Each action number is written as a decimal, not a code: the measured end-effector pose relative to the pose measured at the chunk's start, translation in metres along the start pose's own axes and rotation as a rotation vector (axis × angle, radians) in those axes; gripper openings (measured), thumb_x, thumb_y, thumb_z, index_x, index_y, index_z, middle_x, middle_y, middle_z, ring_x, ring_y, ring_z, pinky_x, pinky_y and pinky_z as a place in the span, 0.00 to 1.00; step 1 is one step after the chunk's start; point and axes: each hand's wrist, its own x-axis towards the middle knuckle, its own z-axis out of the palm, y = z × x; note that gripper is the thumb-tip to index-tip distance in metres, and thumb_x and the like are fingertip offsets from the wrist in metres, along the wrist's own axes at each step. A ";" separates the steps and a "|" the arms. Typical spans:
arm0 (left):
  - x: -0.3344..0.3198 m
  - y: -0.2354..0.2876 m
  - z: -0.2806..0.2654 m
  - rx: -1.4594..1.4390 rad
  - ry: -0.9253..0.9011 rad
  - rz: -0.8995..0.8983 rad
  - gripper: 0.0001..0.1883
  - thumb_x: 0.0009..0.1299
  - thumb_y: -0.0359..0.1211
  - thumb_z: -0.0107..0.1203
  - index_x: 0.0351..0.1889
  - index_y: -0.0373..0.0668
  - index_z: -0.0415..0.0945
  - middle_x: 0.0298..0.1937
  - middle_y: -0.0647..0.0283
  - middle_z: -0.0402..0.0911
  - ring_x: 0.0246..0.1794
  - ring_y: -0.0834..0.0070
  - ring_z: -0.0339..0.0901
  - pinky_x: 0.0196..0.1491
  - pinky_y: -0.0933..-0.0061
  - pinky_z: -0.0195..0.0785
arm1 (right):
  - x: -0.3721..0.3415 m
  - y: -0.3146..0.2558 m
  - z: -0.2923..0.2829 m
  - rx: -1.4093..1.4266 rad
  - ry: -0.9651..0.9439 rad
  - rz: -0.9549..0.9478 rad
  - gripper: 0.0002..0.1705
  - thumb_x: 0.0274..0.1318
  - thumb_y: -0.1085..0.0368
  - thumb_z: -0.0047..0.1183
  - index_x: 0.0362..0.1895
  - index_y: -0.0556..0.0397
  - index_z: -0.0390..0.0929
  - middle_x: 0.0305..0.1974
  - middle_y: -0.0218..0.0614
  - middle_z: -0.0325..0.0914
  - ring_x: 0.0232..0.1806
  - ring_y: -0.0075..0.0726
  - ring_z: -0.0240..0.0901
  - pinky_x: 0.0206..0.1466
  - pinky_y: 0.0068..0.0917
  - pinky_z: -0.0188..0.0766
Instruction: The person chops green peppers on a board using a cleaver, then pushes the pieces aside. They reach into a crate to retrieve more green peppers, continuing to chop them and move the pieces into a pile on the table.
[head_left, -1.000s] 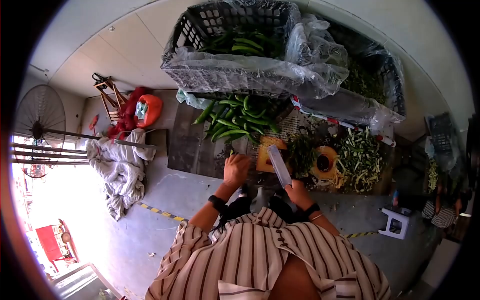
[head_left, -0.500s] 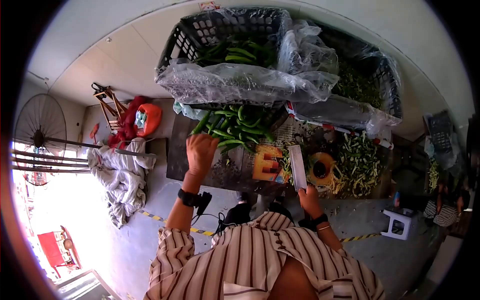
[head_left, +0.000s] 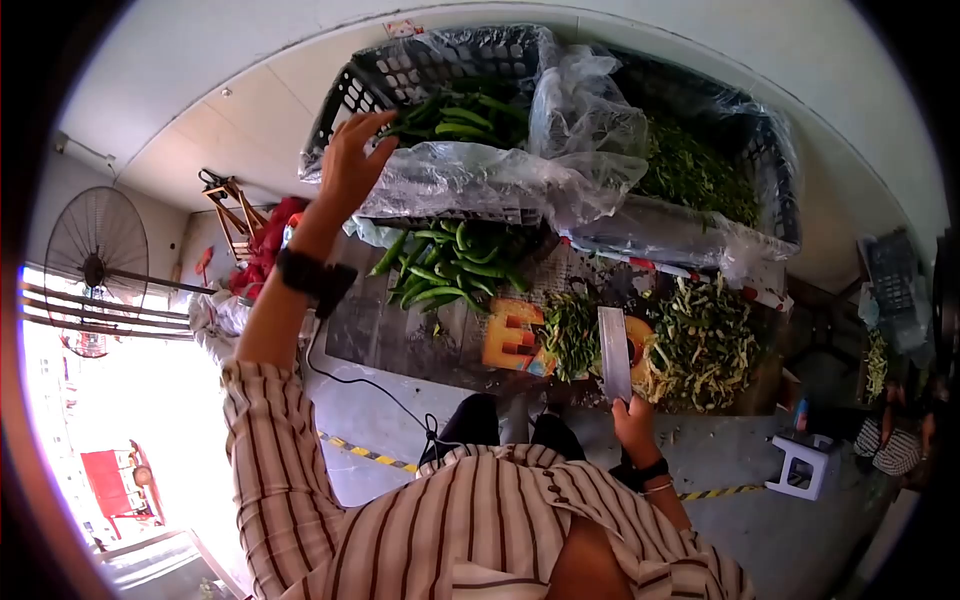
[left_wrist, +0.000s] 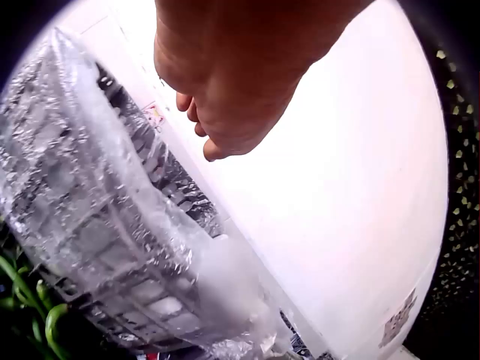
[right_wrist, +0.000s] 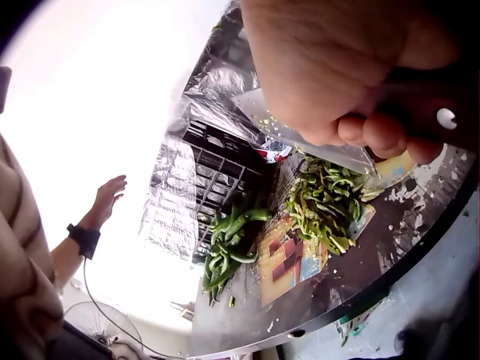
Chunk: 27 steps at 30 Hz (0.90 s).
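Note:
My left hand (head_left: 352, 165) is raised at the left end of the plastic-lined crate (head_left: 440, 175), thumb and fingers spread, nothing held; whole green peppers (head_left: 465, 122) lie inside the crate. In the left wrist view the hand (left_wrist: 232, 90) hangs above the crate's plastic (left_wrist: 112, 202). My right hand (head_left: 635, 425) grips the handle of a broad cleaver (head_left: 615, 352), its blade over the board between two piles of cut peppers (head_left: 570, 335). The right wrist view shows the hand (right_wrist: 337, 67) with fingers curled round the dark handle. Whole peppers (head_left: 450, 262) are heaped on the table.
A second lined crate (head_left: 700, 170) of green pieces stands at the back right. More cut peppers (head_left: 705, 345) cover the table's right side. A fan (head_left: 95, 255) and grey cloth (head_left: 218, 315) are at the left, a white stool (head_left: 800, 465) at the right.
My left hand has moved from the table's front, past the heaped peppers, up to the left crate. The cleaver has shifted right and its blade now points nearly straight away from me.

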 end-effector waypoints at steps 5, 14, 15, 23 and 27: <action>0.090 -0.052 0.052 -0.165 -0.163 0.004 0.18 0.62 0.35 0.57 0.50 0.42 0.78 0.41 0.54 0.79 0.42 0.59 0.77 0.48 0.64 0.69 | -0.006 -0.014 -0.003 -0.144 0.008 0.064 0.12 0.51 0.68 0.50 0.22 0.65 0.67 0.19 0.52 0.68 0.21 0.52 0.67 0.28 0.41 0.63; 0.155 -0.131 0.163 -0.034 -0.718 -0.117 0.41 0.62 0.50 0.58 0.68 0.38 0.58 0.64 0.45 0.67 0.64 0.51 0.64 0.64 0.59 0.59 | -0.019 -0.054 0.019 0.195 0.151 0.459 0.12 0.58 0.65 0.46 0.26 0.60 0.69 0.14 0.30 0.66 0.12 0.24 0.62 0.15 0.26 0.60; 0.157 -0.129 0.166 -0.037 -0.722 -0.116 0.41 0.62 0.50 0.58 0.68 0.38 0.58 0.64 0.45 0.67 0.64 0.51 0.64 0.64 0.59 0.59 | -0.016 -0.059 0.021 0.194 0.152 0.463 0.12 0.58 0.65 0.46 0.26 0.60 0.69 0.14 0.30 0.66 0.12 0.24 0.62 0.15 0.26 0.60; 0.153 -0.141 0.210 -0.177 -0.882 -0.461 0.37 0.66 0.48 0.56 0.71 0.49 0.55 0.65 0.50 0.66 0.57 0.56 0.72 0.51 0.61 0.71 | -0.003 -0.076 0.029 0.243 0.167 0.562 0.11 0.59 0.66 0.46 0.28 0.62 0.69 0.15 0.30 0.65 0.11 0.24 0.61 0.15 0.26 0.59; 0.153 -0.172 0.241 -0.091 -0.942 -0.221 0.28 0.65 0.45 0.54 0.59 0.38 0.68 0.49 0.49 0.78 0.40 0.58 0.79 0.37 0.61 0.74 | -0.005 -0.062 0.029 0.138 0.151 0.578 0.11 0.59 0.66 0.46 0.27 0.61 0.69 0.14 0.31 0.66 0.11 0.25 0.62 0.16 0.27 0.59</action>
